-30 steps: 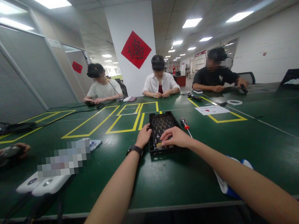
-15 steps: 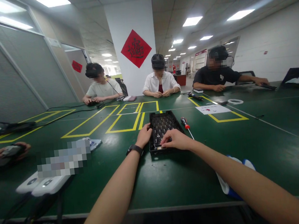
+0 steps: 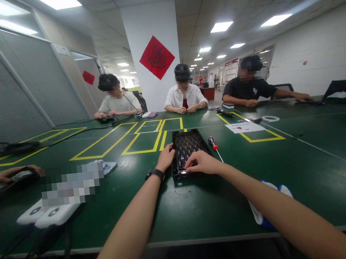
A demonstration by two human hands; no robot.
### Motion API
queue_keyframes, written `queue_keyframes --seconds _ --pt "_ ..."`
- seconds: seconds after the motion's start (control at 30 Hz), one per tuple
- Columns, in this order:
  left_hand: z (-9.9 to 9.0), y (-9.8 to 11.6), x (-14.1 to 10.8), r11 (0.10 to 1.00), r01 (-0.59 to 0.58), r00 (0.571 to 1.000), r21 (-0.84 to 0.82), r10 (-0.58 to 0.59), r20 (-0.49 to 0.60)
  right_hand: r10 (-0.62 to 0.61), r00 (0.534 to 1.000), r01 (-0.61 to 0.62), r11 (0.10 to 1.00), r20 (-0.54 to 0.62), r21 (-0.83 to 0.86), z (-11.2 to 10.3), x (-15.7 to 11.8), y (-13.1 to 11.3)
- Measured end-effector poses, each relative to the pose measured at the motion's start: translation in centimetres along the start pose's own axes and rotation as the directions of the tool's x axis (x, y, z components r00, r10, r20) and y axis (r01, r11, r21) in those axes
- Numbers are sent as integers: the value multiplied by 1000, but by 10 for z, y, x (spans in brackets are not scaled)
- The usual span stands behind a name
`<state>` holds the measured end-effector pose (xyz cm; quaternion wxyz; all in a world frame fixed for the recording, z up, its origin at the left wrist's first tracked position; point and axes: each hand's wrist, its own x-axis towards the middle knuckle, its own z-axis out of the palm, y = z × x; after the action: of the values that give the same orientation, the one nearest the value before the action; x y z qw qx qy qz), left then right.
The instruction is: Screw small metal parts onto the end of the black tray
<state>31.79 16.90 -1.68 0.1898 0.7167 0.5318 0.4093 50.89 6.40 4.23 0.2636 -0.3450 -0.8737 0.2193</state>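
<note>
A shallow black open case (image 3: 178,177) lies flat on the green table, its inside patterned with rows of small light spots. Curled over the case's left side wall is my left hand (image 3: 166,158), with a dark band on the wrist. My right hand (image 3: 203,162) reaches into the near end of the case. Its thumb and fingertips are pinched together, and whatever they hold is too small to make out. Right by those fingertips a small pale piece (image 3: 183,172) shows at the near edge. A red-and-black screwdriver (image 3: 213,143) rests just right of the case.
White devices (image 3: 54,212) with cables lie at left, near another person's hands (image 3: 25,171). A blue-and-white object (image 3: 264,216) sits under my right forearm. A paper sheet (image 3: 245,127) and white ring (image 3: 270,118) lie farther right. Three people sit opposite.
My hands stay at the case with almost no movement. At the left, the other person's hands and dark object have come farther into view. The person at far right has lowered an outstretched hand slightly.
</note>
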Motion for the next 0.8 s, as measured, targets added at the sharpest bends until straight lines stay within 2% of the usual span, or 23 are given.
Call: queue_keyframes --seconds 0.23,0.8 --pt "1 -2 1 1000 10 1000 -9 -10 -5 -22 999 23 1000 -33 10 -1 -1 0" --pt "0 -3 -1 1000 3 1000 -22 -4 -6 24 997 -36 987 76 155 4 0 9"
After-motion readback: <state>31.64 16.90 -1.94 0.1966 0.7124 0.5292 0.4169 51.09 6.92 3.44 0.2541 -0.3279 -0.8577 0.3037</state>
